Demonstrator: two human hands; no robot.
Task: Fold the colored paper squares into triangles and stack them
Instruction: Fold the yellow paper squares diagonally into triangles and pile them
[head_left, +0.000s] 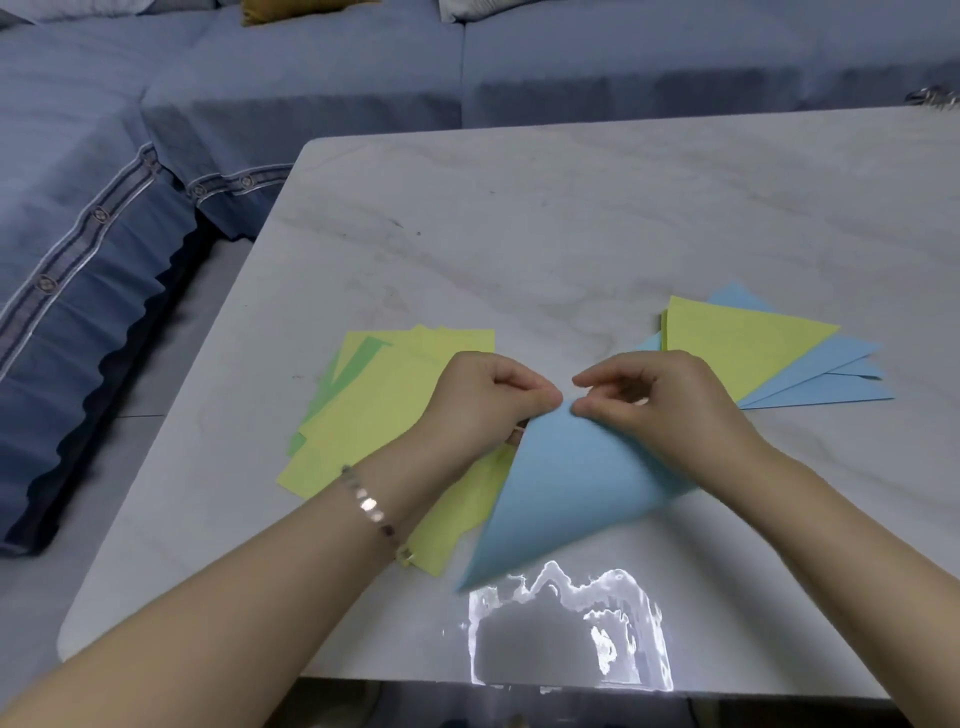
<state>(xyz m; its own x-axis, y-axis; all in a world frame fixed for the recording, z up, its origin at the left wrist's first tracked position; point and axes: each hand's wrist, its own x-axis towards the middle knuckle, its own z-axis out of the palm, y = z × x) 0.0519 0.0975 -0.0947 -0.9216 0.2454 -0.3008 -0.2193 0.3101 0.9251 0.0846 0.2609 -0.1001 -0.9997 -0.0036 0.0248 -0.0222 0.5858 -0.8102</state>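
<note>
- white marble desk (519, 218), blue fabric sofa (156, 156) behind it
- loose pile of yellow and green paper squares (384, 395) left of centre, partly under the left forearm
- stack of folded yellow and blue paper triangles (748, 348) on the right
- light blue paper sheet (561, 483) folded over, near desk centre
- left hand (483, 400) and right hand (660, 400): each grip is a fingertip pinch on the sheet's top corner
- both wrists are raised, the knuckles are up, and there's a silver bracelet (369, 504) on the left wrist

My left hand (491, 402) and right hand (641, 400) pinch blue paper (563, 486) top corner, near table (519, 208) front edge.
</note>
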